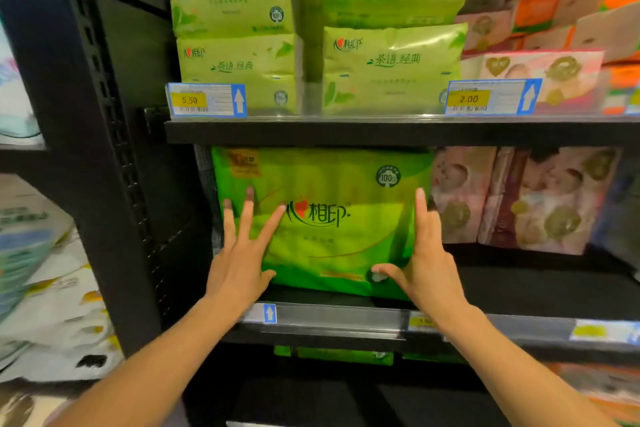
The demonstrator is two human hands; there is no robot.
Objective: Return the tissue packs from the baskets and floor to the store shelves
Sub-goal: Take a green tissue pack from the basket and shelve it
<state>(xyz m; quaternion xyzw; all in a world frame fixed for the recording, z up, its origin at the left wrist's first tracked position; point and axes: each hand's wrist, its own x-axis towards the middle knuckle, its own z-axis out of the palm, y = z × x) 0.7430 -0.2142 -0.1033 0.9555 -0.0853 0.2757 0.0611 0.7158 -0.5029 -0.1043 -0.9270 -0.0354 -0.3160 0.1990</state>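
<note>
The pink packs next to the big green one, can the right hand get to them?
Probably yes. The right hand rests on the green pack's right edge, and the pink packs stand just beside it on the same shelf, with nothing in front of them.

We note one large green tissue pack standing upright on the middle shelf, at its left end, face out. Glossy plastic wrap, red heart logo with dark characters across the centre, round "100" seal at upper right, orange patch at upper left. Its top edge nearly meets the shelf above. Its right side sits just beside pink packs. On the upper shelf we record smaller pale-green packs stacked in two columns.
</note>
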